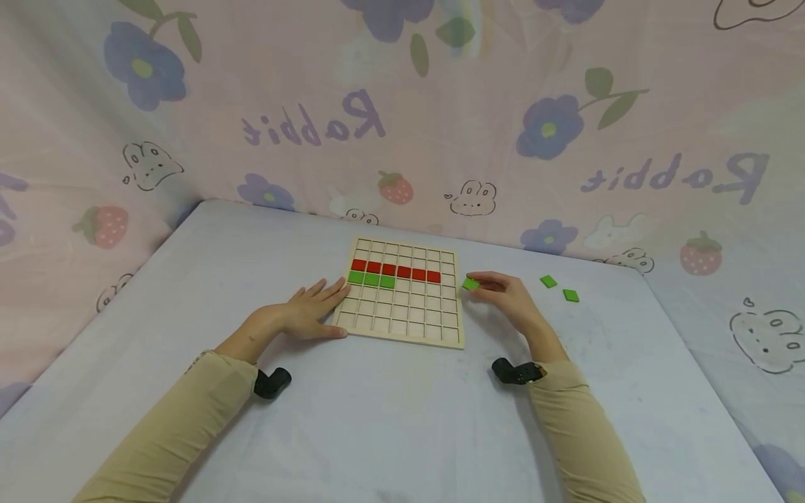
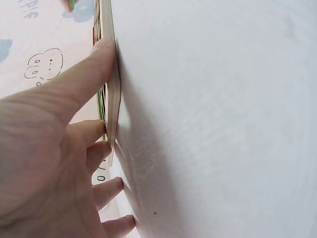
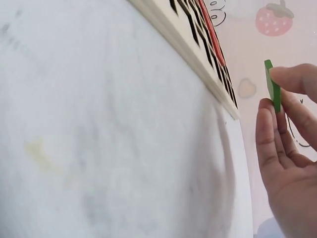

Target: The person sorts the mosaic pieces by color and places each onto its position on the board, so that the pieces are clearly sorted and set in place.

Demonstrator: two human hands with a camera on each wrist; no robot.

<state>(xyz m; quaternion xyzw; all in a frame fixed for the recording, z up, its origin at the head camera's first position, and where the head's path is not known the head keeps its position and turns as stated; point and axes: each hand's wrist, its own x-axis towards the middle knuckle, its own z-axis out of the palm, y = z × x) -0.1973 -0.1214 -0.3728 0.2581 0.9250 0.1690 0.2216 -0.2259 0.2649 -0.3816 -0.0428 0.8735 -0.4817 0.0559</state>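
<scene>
A wooden grid board point(image 1: 407, 337) lies on the table, with a row of several red square tiles point(image 1: 404, 271) and, just below it, three green tiles point(image 1: 372, 280) at the left. My left hand point(image 1: 310, 312) rests spread at the board's left edge, its thumb point(image 2: 101, 57) and fingertips touching the rim. Beside the board's right edge, my right hand point(image 1: 506, 297) pinches a green square tile point(image 3: 272, 87) between thumb and fingers. The tile is held above the table, tilted on edge in the right wrist view.
Two loose green tiles, one nearer point(image 1: 571, 295) and one farther point(image 1: 548, 281), lie to the right of my right hand. A pale cloth covers the table point(image 1: 402, 419). Behind it hangs a printed curtain point(image 1: 428, 140). Black wrist-worn devices point(image 1: 272, 383) are on both arms.
</scene>
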